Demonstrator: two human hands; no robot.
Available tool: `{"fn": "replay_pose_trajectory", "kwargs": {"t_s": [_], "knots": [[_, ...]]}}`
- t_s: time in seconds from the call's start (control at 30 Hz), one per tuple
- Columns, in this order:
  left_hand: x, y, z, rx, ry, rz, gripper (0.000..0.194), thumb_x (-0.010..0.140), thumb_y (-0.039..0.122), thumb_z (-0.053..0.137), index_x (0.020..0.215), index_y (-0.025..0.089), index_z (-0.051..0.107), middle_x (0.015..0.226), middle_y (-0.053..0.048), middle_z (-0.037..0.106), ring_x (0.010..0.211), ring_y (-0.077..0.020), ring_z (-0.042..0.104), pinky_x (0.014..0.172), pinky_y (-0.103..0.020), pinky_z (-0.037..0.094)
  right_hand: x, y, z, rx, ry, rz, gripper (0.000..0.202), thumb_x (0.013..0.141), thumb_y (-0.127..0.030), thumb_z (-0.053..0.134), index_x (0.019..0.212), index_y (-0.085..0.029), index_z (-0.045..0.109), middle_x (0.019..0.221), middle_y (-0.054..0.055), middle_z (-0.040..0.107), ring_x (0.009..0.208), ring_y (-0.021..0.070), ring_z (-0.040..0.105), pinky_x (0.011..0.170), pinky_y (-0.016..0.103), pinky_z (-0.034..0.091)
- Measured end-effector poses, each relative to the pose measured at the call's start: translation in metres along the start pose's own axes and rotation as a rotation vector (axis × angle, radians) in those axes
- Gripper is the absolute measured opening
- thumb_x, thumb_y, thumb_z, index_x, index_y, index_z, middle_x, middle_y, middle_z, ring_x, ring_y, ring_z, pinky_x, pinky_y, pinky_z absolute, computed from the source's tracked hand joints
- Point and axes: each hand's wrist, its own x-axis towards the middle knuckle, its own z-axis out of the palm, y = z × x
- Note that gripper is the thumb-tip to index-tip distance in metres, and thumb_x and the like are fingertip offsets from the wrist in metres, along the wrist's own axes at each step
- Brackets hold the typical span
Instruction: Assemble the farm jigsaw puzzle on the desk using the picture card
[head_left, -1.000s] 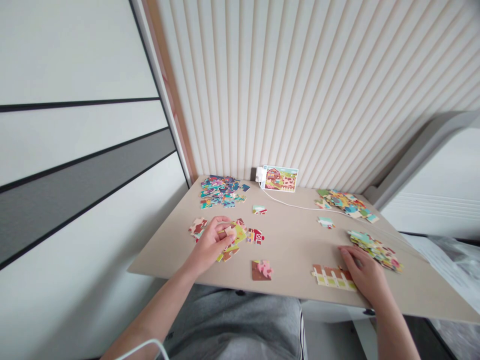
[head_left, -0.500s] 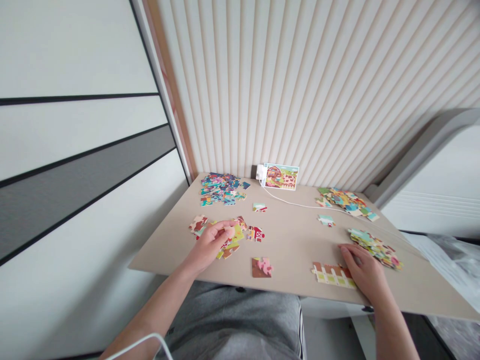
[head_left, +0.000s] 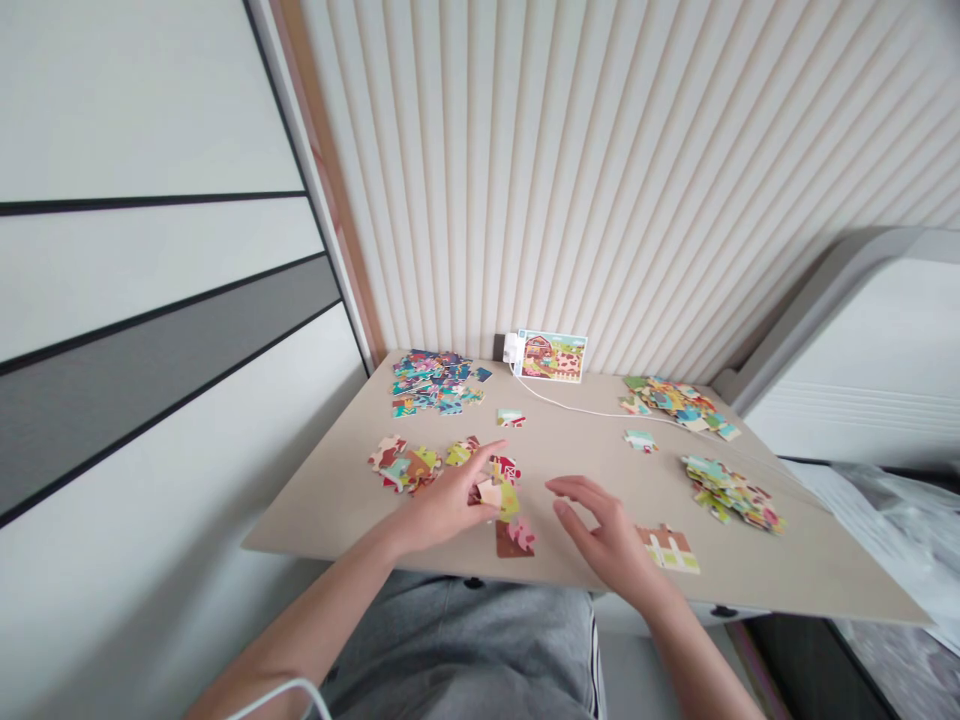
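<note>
My left hand (head_left: pixel 448 503) is over the front of the table, its thumb and fingers around a light pink and green puzzle piece (head_left: pixel 491 493). Just below that piece lies a brown piece with a pink pig (head_left: pixel 515 538). My right hand (head_left: pixel 600 525) hovers to the right with fingers apart and nothing between them. Beside it is a joined strip of fence pieces (head_left: pixel 671 549), partly behind the hand. A red barn piece (head_left: pixel 506 468) lies just beyond my left fingers. Loose farm pieces (head_left: pixel 405 468) are left of my left hand.
A blue puzzle pile (head_left: pixel 435 380) is at the back left of the table (head_left: pixel 337 500). Two more piles (head_left: pixel 682 402) (head_left: pixel 735 493) lie right. A farm picture card (head_left: pixel 553 357) leans on the back wall by a white plug and cable. Single pieces (head_left: pixel 511 418) (head_left: pixel 641 441) lie mid-table.
My left hand has moved right with a piece, from the loose farm pieces to above the pig piece. My right hand has left the fence strip's right end and moved left. The view has shifted slightly.
</note>
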Motion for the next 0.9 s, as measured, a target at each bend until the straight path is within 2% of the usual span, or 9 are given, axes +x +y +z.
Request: {"fn": "replay_pose_trajectory", "kwargs": {"t_s": [0.13, 0.23, 0.3, 0.37, 0.43, 0.53, 0.63, 0.8, 0.9], "knots": [[0.008, 0.010, 0.009, 0.189, -0.022, 0.069, 0.088, 0.082, 0.019, 0.069, 0.160, 0.033, 0.029, 0.105, -0.003, 0.071, 0.092, -0.0239, 0.068, 0.084, -0.032, 0.050, 0.026, -0.019, 0.024, 0.078, -0.134, -0.061, 0.032, 0.099, -0.041, 0.059, 0.127, -0.033, 0.071, 0.108, 0.007, 0.073, 0.094, 0.0240, 0.068, 0.086, 0.038, 0.054], [0.014, 0.009, 0.012, 0.202, -0.001, 0.127, 0.087, 0.087, 0.024, 0.066, 0.162, 0.032, 0.022, 0.112, -0.005, 0.071, 0.100, -0.0243, 0.068, 0.091, -0.034, 0.051, 0.037, -0.011, 0.030, 0.092, -0.147, -0.028, 0.032, 0.096, -0.044, 0.062, 0.123, -0.031, 0.074, 0.096, 0.005, 0.074, 0.082, 0.0210, 0.065, 0.077, 0.035, 0.051], [0.018, 0.004, 0.010, 0.253, 0.074, 0.172, 0.080, 0.094, 0.028, 0.060, 0.162, 0.030, 0.020, 0.116, -0.006, 0.070, 0.106, -0.0241, 0.067, 0.096, -0.037, 0.051, 0.040, 0.001, 0.031, 0.160, -0.079, 0.050, 0.032, 0.094, -0.048, 0.064, 0.116, -0.027, 0.076, 0.088, 0.004, 0.072, 0.074, 0.0191, 0.061, 0.070, 0.033, 0.048], [0.023, -0.004, 0.007, 0.412, 0.192, 0.220, 0.063, 0.098, 0.028, 0.054, 0.158, 0.029, 0.033, 0.126, -0.009, 0.066, 0.116, -0.0257, 0.063, 0.103, -0.041, 0.048, 0.042, 0.014, 0.031, 0.306, 0.020, 0.151, 0.035, 0.090, -0.052, 0.068, 0.110, -0.023, 0.074, 0.082, 0.003, 0.071, 0.069, 0.0180, 0.058, 0.065, 0.031, 0.046], [0.027, -0.015, 0.005, 0.613, 0.247, 0.265, 0.042, 0.100, 0.025, 0.051, 0.142, 0.026, 0.056, 0.129, -0.011, 0.065, 0.122, -0.0274, 0.060, 0.107, -0.044, 0.045, 0.043, 0.026, 0.031, 0.482, 0.102, 0.234, 0.038, 0.085, -0.054, 0.074, 0.105, -0.022, 0.070, 0.082, 0.003, 0.071, 0.069, 0.0176, 0.060, 0.063, 0.030, 0.047], [0.032, -0.030, 0.004, 0.789, 0.198, 0.326, 0.028, 0.098, 0.025, 0.055, 0.123, 0.024, 0.068, 0.131, -0.012, 0.063, 0.126, -0.0287, 0.058, 0.113, -0.048, 0.041, 0.042, 0.036, 0.031, 0.663, 0.179, 0.300, 0.041, 0.078, -0.052, 0.081, 0.100, -0.024, 0.062, 0.087, 0.002, 0.072, 0.070, 0.0161, 0.063, 0.065, 0.029, 0.050], [0.036, -0.037, 0.004, 0.817, 0.141, 0.364, 0.038, 0.095, 0.031, 0.064, 0.133, 0.023, 0.062, 0.139, -0.012, 0.060, 0.132, -0.0294, 0.053, 0.119, -0.050, 0.033, 0.040, 0.037, 0.033, 0.725, 0.235, 0.321, 0.049, 0.075, -0.049, 0.084, 0.109, -0.026, 0.057, 0.088, -0.001, 0.071, 0.071, 0.0151, 0.066, 0.068, 0.028, 0.053], [0.044, -0.035, 0.003, 0.816, 0.099, 0.348, 0.034, 0.096, 0.034, 0.064, 0.127, 0.022, 0.065, 0.123, -0.011, 0.068, 0.117, -0.0280, 0.061, 0.108, -0.045, 0.044, 0.035, 0.030, 0.035, 0.734, 0.245, 0.336, 0.072, 0.076, -0.043, 0.082, 0.139, -0.031, 0.049, 0.087, -0.003, 0.067, 0.077, 0.0171, 0.069, 0.076, 0.033, 0.058], [0.048, -0.036, 0.002, 0.822, 0.108, 0.337, 0.028, 0.096, 0.032, 0.064, 0.122, 0.022, 0.068, 0.115, -0.011, 0.069, 0.112, -0.0275, 0.063, 0.104, -0.042, 0.046, 0.034, 0.030, 0.035, 0.723, 0.243, 0.341, 0.068, 0.079, -0.043, 0.080, 0.140, -0.030, 0.053, 0.091, -0.002, 0.068, 0.079, 0.0174, 0.069, 0.080, 0.035, 0.059]]}}
